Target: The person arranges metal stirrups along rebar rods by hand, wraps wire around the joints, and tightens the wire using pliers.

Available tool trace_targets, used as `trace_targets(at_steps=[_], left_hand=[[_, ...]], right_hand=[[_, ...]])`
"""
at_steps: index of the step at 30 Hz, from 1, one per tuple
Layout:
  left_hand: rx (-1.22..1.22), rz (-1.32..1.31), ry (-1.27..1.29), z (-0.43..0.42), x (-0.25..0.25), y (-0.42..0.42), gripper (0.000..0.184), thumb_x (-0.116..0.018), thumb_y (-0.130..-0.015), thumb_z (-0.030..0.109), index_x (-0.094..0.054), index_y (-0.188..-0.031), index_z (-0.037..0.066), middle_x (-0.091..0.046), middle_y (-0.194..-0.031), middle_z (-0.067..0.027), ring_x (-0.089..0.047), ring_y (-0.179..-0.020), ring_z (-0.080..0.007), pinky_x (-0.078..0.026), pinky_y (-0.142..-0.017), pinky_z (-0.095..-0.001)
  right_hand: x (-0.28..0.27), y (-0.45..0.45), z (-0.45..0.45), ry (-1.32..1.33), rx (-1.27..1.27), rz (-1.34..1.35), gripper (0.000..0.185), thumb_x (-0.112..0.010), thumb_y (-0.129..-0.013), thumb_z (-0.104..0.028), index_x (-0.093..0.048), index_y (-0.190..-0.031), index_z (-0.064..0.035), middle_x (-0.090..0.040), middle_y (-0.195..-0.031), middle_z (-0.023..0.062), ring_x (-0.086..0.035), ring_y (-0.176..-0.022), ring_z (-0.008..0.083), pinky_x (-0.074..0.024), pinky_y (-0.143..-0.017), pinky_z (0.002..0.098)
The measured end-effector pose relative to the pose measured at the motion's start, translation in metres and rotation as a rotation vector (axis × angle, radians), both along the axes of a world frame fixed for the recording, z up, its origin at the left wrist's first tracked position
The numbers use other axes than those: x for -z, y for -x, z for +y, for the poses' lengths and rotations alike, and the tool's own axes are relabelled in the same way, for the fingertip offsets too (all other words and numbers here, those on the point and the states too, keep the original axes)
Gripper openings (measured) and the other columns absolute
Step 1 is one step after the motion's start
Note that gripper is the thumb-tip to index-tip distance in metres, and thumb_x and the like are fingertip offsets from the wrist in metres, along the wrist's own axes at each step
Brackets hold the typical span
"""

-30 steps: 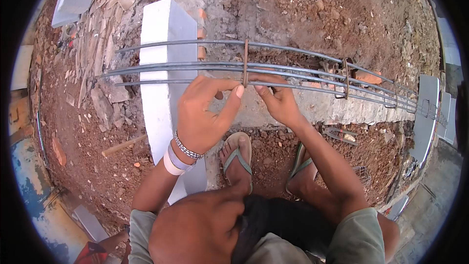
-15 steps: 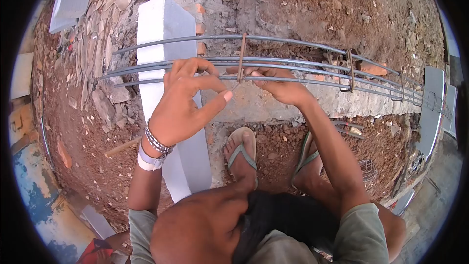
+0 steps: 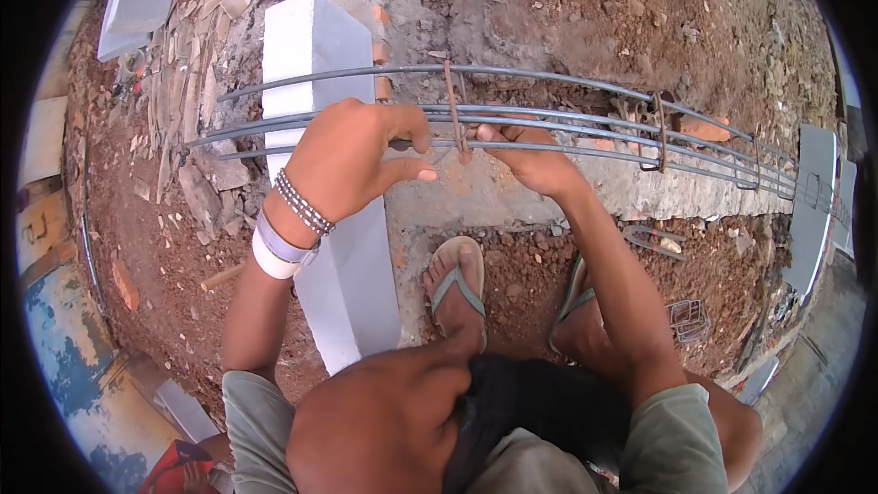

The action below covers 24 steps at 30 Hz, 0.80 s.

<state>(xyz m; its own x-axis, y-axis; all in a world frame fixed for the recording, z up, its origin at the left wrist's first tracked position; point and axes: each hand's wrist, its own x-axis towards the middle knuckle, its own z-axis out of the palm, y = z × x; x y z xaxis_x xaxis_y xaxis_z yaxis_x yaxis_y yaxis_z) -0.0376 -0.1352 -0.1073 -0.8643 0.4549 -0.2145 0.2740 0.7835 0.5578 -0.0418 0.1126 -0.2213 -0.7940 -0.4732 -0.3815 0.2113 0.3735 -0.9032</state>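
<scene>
Long steel rebar bars (image 3: 567,122) run across in front of me, joined by a rusty stirrup (image 3: 453,110). Just left of that stirrup, my left hand (image 3: 352,160) has its thumb and index finger apart, with nothing visible between them. My right hand (image 3: 530,160) is at the bars just right of the stirrup, its fingers curled and partly behind the steel. Its thumb and fingertip close together there; what they grip is too small to make out. A second stirrup (image 3: 659,133) encircles the bars farther right.
A white-and-grey block (image 3: 343,247) lies under the bars at left, and another block (image 3: 809,206) supports their right end. Bent wire stirrups (image 3: 688,320) and a long-handled metal tool (image 3: 656,243) lie on the soil. A person in red (image 3: 178,468) is at lower left.
My left hand has drawn back slightly from the stirrup; its thumb and index finger have spread, and the thin wire near them is out of sight. The stirrup tilts differently. My right hand stays.
</scene>
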Motion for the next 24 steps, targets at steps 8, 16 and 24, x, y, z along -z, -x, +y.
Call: trace_targets(at_steps=[8, 16, 24], left_hand=[[0.166, 0.287, 0.318, 0.010, 0.024, 0.003, 0.043, -0.081, -0.080, 0.046, -0.060, -0.093, 0.011, -0.068, -0.069, -0.0083, -0.069, -0.066, -0.0340, -0.051, -0.059, -0.0431], [0.004, 0.396, 0.396, 0.008, 0.028, -0.016, 0.046, -0.074, -0.081, 0.061, -0.077, -0.075, 0.015, -0.063, -0.055, -0.0075, -0.069, -0.057, -0.0264, -0.051, -0.055, -0.0367], [-0.039, 0.588, 0.252, 0.002, 0.062, -0.025, 0.040, -0.079, -0.081, 0.053, -0.077, -0.083, 0.013, -0.067, -0.061, -0.0067, -0.065, -0.057, -0.0235, -0.047, -0.064, -0.0356]], right_hand=[[0.004, -0.002, -0.004, 0.069, 0.060, 0.019, 0.046, -0.059, -0.106, -0.044, -0.073, -0.122, -0.0036, -0.072, -0.121, 0.0113, -0.062, -0.117, 0.0196, -0.0454, -0.105, 0.0371], [0.016, 0.002, -0.001, 0.053, 0.008, -0.099, 0.054, -0.057, -0.104, -0.053, -0.074, -0.127, -0.0066, -0.054, -0.153, 0.0169, -0.049, -0.143, 0.0326, -0.0386, -0.117, 0.0410], [0.009, -0.006, -0.007, 0.042, 0.101, -0.042, 0.054, -0.055, -0.106, -0.052, -0.070, -0.128, -0.0058, -0.073, -0.121, 0.0116, -0.065, -0.114, 0.0233, -0.0492, -0.100, 0.0381]])
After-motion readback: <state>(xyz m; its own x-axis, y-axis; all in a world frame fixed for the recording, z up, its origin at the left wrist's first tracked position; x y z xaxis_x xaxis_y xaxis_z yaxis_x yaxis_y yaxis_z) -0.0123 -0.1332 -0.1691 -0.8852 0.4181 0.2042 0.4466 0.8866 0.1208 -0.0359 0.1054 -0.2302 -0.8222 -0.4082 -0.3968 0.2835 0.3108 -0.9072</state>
